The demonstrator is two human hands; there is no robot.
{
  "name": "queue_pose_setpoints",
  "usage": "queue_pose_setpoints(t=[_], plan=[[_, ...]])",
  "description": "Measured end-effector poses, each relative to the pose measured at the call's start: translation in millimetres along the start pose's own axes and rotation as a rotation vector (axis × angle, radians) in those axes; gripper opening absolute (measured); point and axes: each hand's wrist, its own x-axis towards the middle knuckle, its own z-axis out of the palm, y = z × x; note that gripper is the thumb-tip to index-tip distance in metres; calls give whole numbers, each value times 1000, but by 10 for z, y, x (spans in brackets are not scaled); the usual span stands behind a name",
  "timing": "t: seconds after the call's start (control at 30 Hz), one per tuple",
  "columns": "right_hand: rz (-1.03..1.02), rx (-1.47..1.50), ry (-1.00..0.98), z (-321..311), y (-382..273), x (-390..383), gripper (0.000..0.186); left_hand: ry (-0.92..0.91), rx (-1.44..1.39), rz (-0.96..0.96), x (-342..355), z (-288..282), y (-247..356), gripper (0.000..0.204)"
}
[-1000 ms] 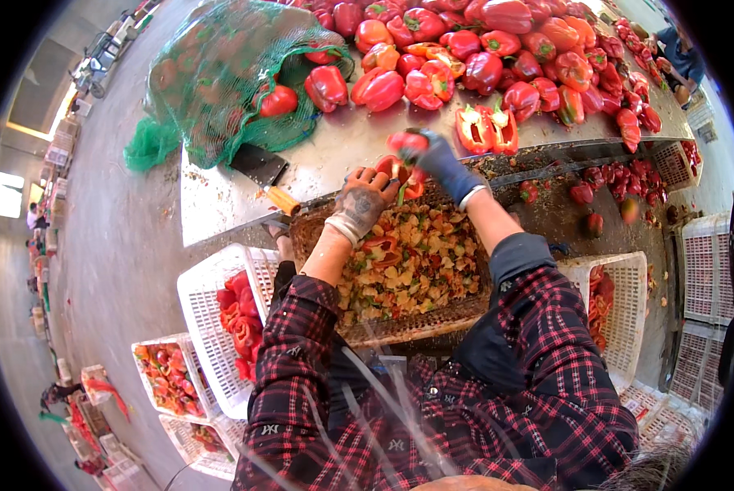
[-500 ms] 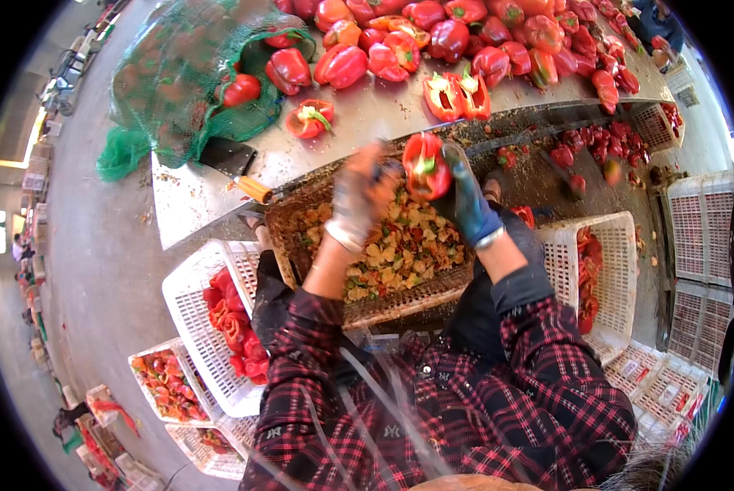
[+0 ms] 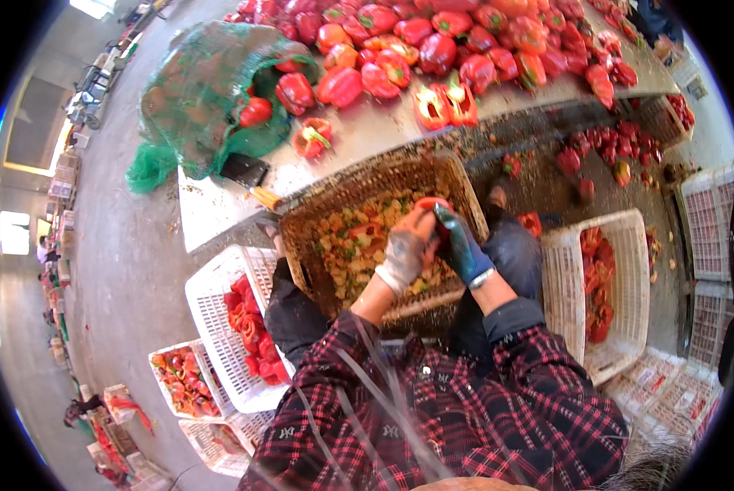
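Over the brown crate [image 3: 457,172] of yellowish pepper cores, both my hands meet at a cut red bell pepper [image 3: 434,202]. My right hand [image 3: 463,250], in a blue-green glove, is closed round its right side. From the left, my left hand [image 3: 409,245], in a pale glove with bare fingers, is bent against the same pepper. The hands hide most of it; only a red rim shows above the fingers. On the metal table beyond lie an opened pepper [image 3: 445,106] in two joined halves and a cut pepper [image 3: 312,137] with its stem.
A heap of whole red peppers [image 3: 432,53] covers the table's back, beside a green mesh sack [image 3: 211,90]. A wide-bladed knife [image 3: 246,170] with an orange handle lies at the near edge. White crates of red pepper pieces flank me, left [image 3: 207,315] and right [image 3: 563,303].
Both hands have come down and nearer to me, over the crate, with the pepper. My left hand has closed in on it, and its cut face has turned out of sight.
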Motion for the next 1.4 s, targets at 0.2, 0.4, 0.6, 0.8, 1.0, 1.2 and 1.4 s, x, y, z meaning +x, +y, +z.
queue_pose_setpoints(t=[0.2,0.4,0.6,0.8,1.0,1.2,1.4], plan=[[-104,36,1,-118,209,13,35,249,-1252,-744,-57,16,-111,22],[-5,250,-48,-42,205,-30,44,73,96,-565,-375,-467,-234,48],[195,117,-100,-56,214,-49,49,-220,557,48,-188,-277,-162,46],[156,-4,20,-115,397,-99,45,-56,185,-138,-189,113,-385,24],[134,-144,29,38,223,-191,50,285,-285,-442,-421,-5,-432,23],[231,-409,-22,-142,426,-114,57,-463,453,29,-549,-242,-322,48],[187,-133,22,-117,499,-202,41,-339,318,-143,-630,-17,-339,38]])
